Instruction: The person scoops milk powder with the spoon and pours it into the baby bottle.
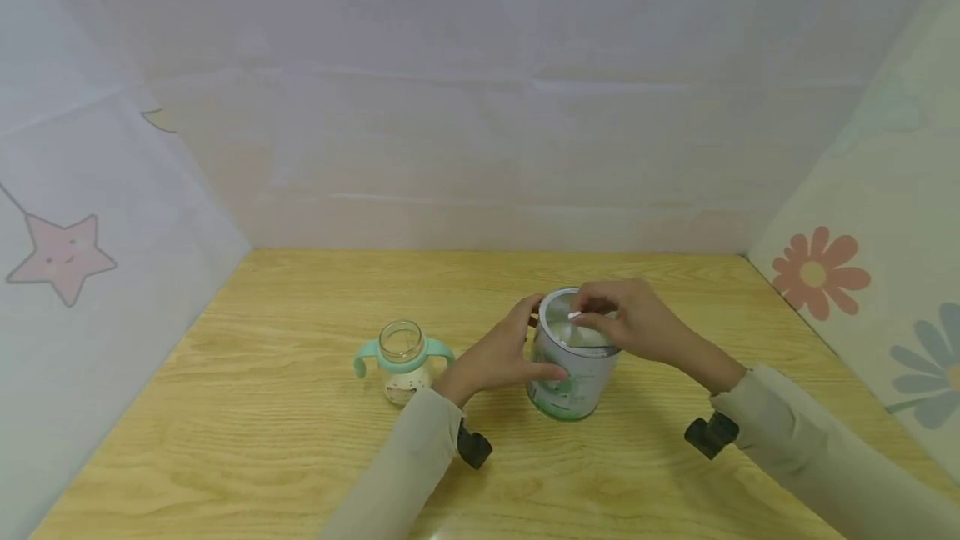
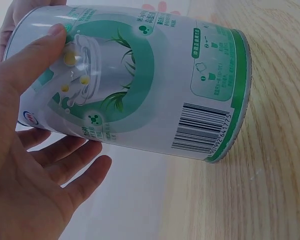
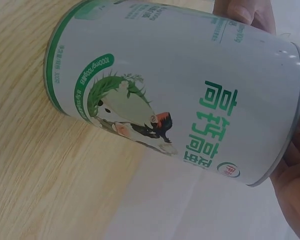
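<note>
left hand (image 2: pixel 25 160) — grips white-and-green can (image 2: pixel 165 90) | barcode (image 2: pixel 202 129) — near green band (image 2: pixel 241 80) | wood tabletop (image 2: pixel 282 160)

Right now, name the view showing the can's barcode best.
Left wrist view: the barcode is large and uncovered. In the head view it can't be made out; the right wrist view shows another side of the can.

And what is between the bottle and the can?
In the head view, the left hand lies between the bottle and the can, gripping the can.
</note>
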Demonstrator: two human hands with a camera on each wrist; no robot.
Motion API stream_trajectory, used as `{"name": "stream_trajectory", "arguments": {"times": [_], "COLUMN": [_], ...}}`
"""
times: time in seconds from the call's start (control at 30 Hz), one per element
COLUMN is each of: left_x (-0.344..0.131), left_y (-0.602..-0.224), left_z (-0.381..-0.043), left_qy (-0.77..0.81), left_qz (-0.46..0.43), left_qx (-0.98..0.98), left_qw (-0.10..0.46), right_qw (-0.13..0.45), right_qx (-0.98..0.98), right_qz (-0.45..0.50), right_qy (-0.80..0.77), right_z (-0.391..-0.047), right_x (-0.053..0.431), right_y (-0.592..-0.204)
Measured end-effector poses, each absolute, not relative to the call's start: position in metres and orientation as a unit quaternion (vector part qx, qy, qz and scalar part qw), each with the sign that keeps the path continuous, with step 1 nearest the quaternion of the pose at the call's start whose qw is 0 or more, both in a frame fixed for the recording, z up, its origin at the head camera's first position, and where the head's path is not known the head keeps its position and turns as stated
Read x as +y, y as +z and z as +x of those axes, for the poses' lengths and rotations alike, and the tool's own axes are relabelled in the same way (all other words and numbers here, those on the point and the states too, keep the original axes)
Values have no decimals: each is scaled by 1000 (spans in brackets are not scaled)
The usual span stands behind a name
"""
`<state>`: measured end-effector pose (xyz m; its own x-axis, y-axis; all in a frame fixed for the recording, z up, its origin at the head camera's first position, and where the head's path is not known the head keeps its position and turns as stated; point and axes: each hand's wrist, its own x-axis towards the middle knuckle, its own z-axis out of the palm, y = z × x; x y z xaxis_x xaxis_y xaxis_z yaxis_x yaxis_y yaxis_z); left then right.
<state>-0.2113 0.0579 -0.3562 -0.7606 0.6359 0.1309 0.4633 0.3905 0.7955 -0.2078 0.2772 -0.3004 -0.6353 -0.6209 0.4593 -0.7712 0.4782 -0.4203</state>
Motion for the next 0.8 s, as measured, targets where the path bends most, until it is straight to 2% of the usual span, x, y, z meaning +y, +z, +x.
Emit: {"name": "stream_trajectory", "arguments": {"times": [0.27,0.8], "left_x": [58,58], "left_y": [-357,-360], "left_z": [-211,-213], "left_qy": [437,434], "left_qz": [334,350], "left_qx": [830,826], "left_qw": [94,79], "right_qw": [100,58], "right_qx": [-859,-881], "right_qz": [410,342], "right_qy": [289,322], "right_z": [-210,-219], "right_x": [274,268], "right_y": [-300,-294]}}
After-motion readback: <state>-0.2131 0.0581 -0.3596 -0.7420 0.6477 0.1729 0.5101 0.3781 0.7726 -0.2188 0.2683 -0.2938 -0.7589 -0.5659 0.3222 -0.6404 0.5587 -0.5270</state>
